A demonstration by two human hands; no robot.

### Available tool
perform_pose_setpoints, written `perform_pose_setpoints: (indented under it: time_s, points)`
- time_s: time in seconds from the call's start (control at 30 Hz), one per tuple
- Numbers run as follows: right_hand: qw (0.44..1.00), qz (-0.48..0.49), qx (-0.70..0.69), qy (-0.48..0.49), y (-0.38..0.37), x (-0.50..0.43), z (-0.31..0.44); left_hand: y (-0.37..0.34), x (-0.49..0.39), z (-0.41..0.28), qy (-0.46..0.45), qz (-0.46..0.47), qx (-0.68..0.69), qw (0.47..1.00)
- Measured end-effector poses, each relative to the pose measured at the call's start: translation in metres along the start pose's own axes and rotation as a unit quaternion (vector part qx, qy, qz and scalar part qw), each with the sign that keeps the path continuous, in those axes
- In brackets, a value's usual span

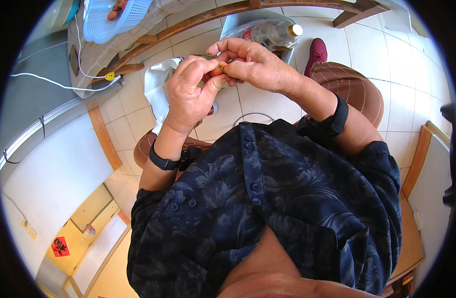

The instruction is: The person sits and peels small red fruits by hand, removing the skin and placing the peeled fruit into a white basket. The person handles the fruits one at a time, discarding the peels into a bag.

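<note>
A small round reddish-orange fruit (219, 68) is held between the fingertips of both my hands, above the floor in front of me. My left hand (192, 83) pinches it from the left with thumb and forefinger. From the other side, my right hand (259, 69) presses its thumb against the fruit, and its curled fingers partly cover it. Below and left of the hands, a white plastic bag (158, 87) hangs or stands by my knee; its inside is mostly hidden. A light-blue plastic basket (97, 24) with several similar red fruits (113, 15) sits at the upper left.
Beyond my right hand, a clear plastic bottle (274, 31) with a pale cap lies in a grey bin (233, 18). A wooden table brace (198, 20) crosses the top. At left, a white cable (51, 79) with a yellow plug (109, 76) runs along the table edge.
</note>
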State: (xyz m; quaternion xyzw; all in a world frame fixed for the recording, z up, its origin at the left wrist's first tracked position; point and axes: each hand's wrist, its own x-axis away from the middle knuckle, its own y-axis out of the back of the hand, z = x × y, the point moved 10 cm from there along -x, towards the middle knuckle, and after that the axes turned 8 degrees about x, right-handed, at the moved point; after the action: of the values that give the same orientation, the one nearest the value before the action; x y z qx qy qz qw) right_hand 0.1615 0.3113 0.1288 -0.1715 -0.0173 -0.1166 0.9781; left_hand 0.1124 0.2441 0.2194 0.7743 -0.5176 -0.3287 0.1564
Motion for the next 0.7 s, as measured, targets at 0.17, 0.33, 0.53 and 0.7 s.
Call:
perform_pose_setpoints:
  time_s: [0.17,0.33,0.53,0.7]
  points:
    - [1.000,-0.006,0.014,-0.012,0.001,0.000,-0.004,-0.003,0.004,0.010,0.035,-0.010,0.061,0.998]
    - [0.999,-0.015,0.016,-0.025,0.001,0.001,-0.006,-0.011,0.011,0.024,0.099,-0.010,0.134,0.986]
    - [0.999,-0.004,0.007,-0.044,-0.002,0.000,-0.014,-0.015,0.016,0.030,0.121,-0.015,0.168,0.978]
    - [0.999,-0.017,0.018,-0.038,0.000,0.000,-0.015,-0.017,0.017,0.035,0.127,-0.023,0.193,0.973]
